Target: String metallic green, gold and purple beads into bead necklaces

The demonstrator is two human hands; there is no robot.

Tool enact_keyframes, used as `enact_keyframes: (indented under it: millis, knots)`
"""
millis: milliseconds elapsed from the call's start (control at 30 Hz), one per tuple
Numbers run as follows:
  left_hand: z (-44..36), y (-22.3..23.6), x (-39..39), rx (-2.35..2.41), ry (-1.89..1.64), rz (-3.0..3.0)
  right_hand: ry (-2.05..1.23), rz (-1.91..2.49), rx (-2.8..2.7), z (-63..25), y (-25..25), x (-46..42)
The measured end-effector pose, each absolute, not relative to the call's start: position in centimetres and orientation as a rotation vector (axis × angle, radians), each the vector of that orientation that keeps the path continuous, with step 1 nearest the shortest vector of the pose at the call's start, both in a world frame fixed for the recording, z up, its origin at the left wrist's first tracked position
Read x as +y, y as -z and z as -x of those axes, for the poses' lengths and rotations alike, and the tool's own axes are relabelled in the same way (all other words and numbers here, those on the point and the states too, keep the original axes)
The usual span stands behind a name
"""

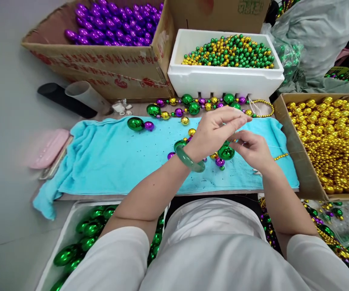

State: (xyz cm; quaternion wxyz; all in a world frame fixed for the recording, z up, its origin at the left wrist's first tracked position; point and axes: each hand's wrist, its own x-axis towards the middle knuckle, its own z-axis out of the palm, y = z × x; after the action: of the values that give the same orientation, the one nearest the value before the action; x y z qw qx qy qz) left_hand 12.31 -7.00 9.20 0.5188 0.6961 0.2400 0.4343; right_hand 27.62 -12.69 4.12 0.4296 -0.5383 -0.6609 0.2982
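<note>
My left hand (215,129), with a green bangle at the wrist, reaches across the blue towel (110,161), its thumb and fingers pressed together. Close beside it, my right hand (251,149) is pinched, its fingertips just above a large green bead (226,152). What either pinch holds is too small to make out. Around and partly under my left hand lies a cluster of strung beads, among them a purple bead (219,162) and a gold bead (192,132). Another green bead (135,124) touches a purple one on the towel's far left.
Behind the towel lies a finished-looking bead strand (194,108). A white foam box (226,79) holds small mixed beads. Cardboard boxes hold purple beads (110,24) and gold beads (335,133). Green beads (92,228) fill a bin below left. Cups (85,95) stand at the back left.
</note>
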Motion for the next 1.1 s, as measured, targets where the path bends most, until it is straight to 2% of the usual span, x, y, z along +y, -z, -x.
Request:
enact_keyframes:
  millis: [133, 267, 367, 467, 533, 667, 767, 900, 1100]
  knots:
    - [-12.8, -11.1, -6.7, 0.603, -1.061, -1.532, -0.888, 1.416, -1.61, -27.9, -2.8, -12.4]
    - [-13.3, -11.6, -6.2, 0.613, -1.092, -1.45, -1.038, 1.296, -1.506, -28.0, -1.9, -12.9]
    - [-13.5, -10.7, -5.5, 0.551, -1.087, -1.444, -1.1, 1.231, -1.338, -27.9, -1.8, -13.0]
    - [-12.4, -8.2, -5.0, 0.612, -1.008, -1.676, -1.138, 1.18, -1.113, -28.6, -1.9, -12.8]
    - [-10.7, -5.6, -5.2, 0.702, -0.827, -1.938, -1.13, 1.189, -0.994, -29.5, -1.9, -12.7]
    - [-6.4, -0.5, -7.0, 0.974, -0.183, -2.397, -1.063, 1.248, -0.849, -32.1, -1.7, -12.9]
    - [-4.1, 1.8, -8.6, 1.128, 0.031, -2.633, -0.988, 1.252, -0.798, -33.6, -1.4, -13.5]
    - [-1.8, 2.4, -9.6, 1.248, 0.003, -2.705, -0.897, 1.227, -0.704, -35.2, -1.2, -14.0]
    - [2.3, 1.2, -8.5, 1.244, -0.264, -2.359, -0.932, 1.18, -0.645, -35.4, -0.6, -13.4]
